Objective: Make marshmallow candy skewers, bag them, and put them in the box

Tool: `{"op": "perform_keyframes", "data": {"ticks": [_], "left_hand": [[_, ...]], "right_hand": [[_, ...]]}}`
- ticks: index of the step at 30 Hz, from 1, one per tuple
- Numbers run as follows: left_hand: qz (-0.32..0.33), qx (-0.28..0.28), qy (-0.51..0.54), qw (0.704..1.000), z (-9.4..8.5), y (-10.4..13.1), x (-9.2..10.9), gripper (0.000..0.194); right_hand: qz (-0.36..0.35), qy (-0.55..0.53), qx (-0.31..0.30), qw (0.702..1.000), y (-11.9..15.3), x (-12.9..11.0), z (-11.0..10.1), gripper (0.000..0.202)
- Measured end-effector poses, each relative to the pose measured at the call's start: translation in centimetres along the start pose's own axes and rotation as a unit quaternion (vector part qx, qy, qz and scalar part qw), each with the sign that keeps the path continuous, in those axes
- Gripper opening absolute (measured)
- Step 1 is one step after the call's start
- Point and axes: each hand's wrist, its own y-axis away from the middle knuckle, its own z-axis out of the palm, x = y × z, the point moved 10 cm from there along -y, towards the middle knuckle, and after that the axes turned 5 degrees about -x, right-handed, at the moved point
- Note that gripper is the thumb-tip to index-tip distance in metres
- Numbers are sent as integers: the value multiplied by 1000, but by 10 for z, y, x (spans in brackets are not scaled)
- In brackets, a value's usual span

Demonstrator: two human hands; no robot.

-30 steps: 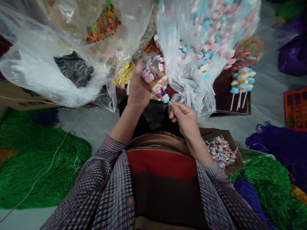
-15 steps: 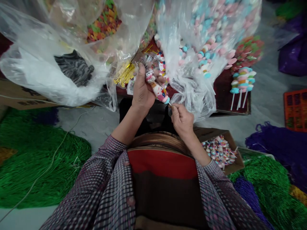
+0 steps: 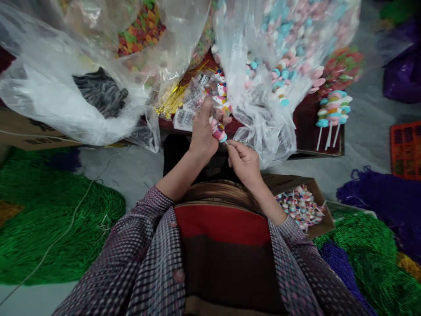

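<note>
My left hand [image 3: 203, 131] is closed round a candy skewer [image 3: 218, 130] of pink, white and blue pieces in a printed clear wrapper. The skewer's white stick end is pinched between the thumb and fingers of my right hand [image 3: 244, 160]. Just beyond my left hand lie printed clear wrappers [image 3: 184, 118] and gold twist ties [image 3: 171, 102]. Several candy skewers [image 3: 333, 109] with white sticks rest at the table's right corner. Part of the held skewer is hidden by my left hand.
Large plastic bags of candy rings [image 3: 141, 30] and of pastel candies [image 3: 296, 26] cover the table's far side. A dark grey bundle [image 3: 100, 93] lies on white plastic. An open carton [image 3: 324, 224] of wrapped candies stands below right, beside green strands [image 3: 365, 250].
Both hands have shifted slightly, my left to the right and my right to the left. Less of the wrapped skewer shows, and more of the printed wrappers is visible.
</note>
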Motion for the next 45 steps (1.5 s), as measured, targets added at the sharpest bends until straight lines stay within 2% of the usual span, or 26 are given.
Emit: {"op": "perform_keyframes", "data": {"ticks": [6,8,11,14,16,19,22,25,28,31,34,38,45], "left_hand": [[-25,11,-13,1000,3,10,-4,54],[-17,11,-10,1000,2,8,0,51],[-15,-1,-2,1000,4,6,3,47],[-28,-21,17,999,9,9,1,45],[-50,-42,28,997,14,14,-2,39],[-89,-87,9,992,24,24,-10,26],[-81,-122,-26,989,30,31,-14,32],[-57,-125,-51,989,27,28,-15,36],[-41,-122,-75,989,22,21,-11,32],[-42,-145,-103,983,25,20,-7,27],[-77,-189,-108,973,36,28,-9,23],[-109,-193,-106,969,42,38,-13,20],[-151,-155,-114,970,37,39,-19,17]], "right_hand": [[84,-117,-58,988,-2,13,13,44],[63,-86,-56,993,-3,7,10,43],[10,15,-18,1000,-1,-7,-1,35],[2,45,8,999,1,-9,-7,32],[3,33,24,999,1,-7,-10,32],[-22,65,81,994,-2,-9,-21,33],[-71,151,120,979,-5,-18,-25,33],[-96,206,103,968,-7,-23,-21,35],[-100,204,62,972,-9,-30,-23,35],[-128,189,100,968,-13,-48,-43,31],[-170,192,144,956,-22,-65,-56,22],[-172,192,130,957,-38,-64,-50,18],[-175,209,148,951,-38,-64,-47,16]]}}
